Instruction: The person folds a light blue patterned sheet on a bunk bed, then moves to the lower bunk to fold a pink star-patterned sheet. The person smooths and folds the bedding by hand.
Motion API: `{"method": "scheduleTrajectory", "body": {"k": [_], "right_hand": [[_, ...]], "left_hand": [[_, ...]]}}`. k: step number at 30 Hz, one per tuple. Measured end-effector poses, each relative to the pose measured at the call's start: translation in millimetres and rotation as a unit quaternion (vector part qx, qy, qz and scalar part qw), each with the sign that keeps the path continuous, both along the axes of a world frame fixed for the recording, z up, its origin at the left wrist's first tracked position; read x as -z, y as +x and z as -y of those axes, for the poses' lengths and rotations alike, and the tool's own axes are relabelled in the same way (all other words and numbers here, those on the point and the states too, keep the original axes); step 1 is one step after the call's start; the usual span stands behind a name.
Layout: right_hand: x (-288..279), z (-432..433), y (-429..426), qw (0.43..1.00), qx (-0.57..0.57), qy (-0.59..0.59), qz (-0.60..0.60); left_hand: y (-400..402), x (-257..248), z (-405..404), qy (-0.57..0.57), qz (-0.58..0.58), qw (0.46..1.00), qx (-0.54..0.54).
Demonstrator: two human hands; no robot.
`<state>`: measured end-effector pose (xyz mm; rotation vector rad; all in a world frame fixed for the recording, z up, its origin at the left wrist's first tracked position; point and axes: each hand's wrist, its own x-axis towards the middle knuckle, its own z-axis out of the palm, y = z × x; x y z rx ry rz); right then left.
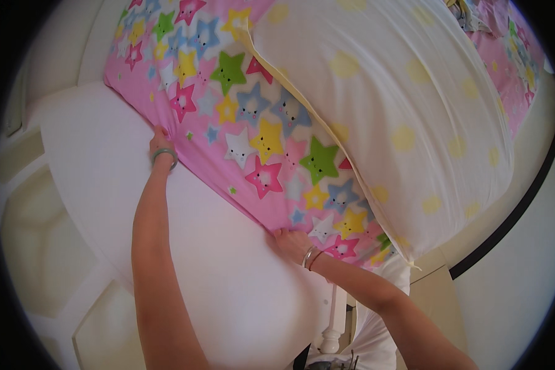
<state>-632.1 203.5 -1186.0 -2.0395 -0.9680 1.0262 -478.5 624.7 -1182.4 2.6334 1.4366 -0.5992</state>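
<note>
A pink fabric cover printed with colourful smiling stars stretches from the upper left to the lower middle. On its pink edge at the left, my left hand, a green bangle at the wrist, grips a bunched part of the cloth. Further down the same edge, my right hand, with a silver bracelet, pinches the fabric between thumb and fingers. A white cloth with yellow dots and a yellow-trimmed edge lies over the right part of the star cover. The edge between my hands looks fairly straight.
A smooth white panel lies beneath and before my hands. White furniture with framed panels stands at the left. At the lower middle are a turned white post and white fabric. More star-print fabric shows at the upper right. A dark strip curves along the floor.
</note>
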Motion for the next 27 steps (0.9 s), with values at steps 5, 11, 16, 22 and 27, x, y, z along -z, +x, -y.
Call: {"method": "scheduleTrajectory", "body": {"k": [5,11,16,22,27], "right_hand": [[16,-5,-2,0.997,-0.010,0.074,-0.023],[33,-11,-33,0.997,0.033,-0.012,0.075],[-9,-6,-24,0.998,0.036,-0.054,0.009],[-53,62,6,0.990,0.090,0.070,-0.079],[-108,182,85,0.950,0.296,0.015,-0.096]], "left_hand": [[22,-2,2,0.029,-0.027,0.999,-0.037],[27,36,6,0.051,0.042,0.996,-0.063],[2,44,-11,0.083,0.038,0.993,-0.070],[-4,35,30,0.174,0.114,0.976,-0.064],[-3,28,153,0.214,0.169,0.962,-0.020]]}}
